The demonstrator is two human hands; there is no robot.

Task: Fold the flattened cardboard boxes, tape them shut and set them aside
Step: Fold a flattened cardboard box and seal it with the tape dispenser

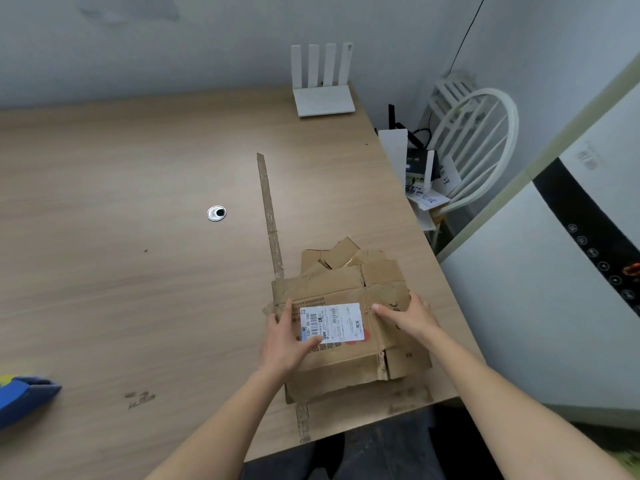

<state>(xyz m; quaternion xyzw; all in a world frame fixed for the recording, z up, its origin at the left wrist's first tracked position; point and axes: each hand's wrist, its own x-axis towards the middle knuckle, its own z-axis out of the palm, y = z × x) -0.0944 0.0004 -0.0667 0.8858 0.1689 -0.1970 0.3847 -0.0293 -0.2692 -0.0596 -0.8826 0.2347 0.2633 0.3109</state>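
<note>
Left hand point(289, 336) grips the left edge of a flattened cardboard box point(349, 327), thumb lying over its white shipping label point(332, 322). Right hand point(410, 315) rests fingers-straight on the box's right side. Box is worn, with torn flaps, lying on the worktop point(138, 271) on more flattened cardboard point(346, 258) that shows just beyond the fingertips

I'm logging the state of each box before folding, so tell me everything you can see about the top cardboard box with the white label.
The top cardboard box is brown, worn corrugated board, still flattened, with torn, ragged edges and creased flaps. A white shipping label with barcodes sits on its upper face. It lies on other flattened cardboard near the wooden table's right front edge. The left hand holds its left edge, thumb on the label; the right hand rests flat on its right side.
</note>
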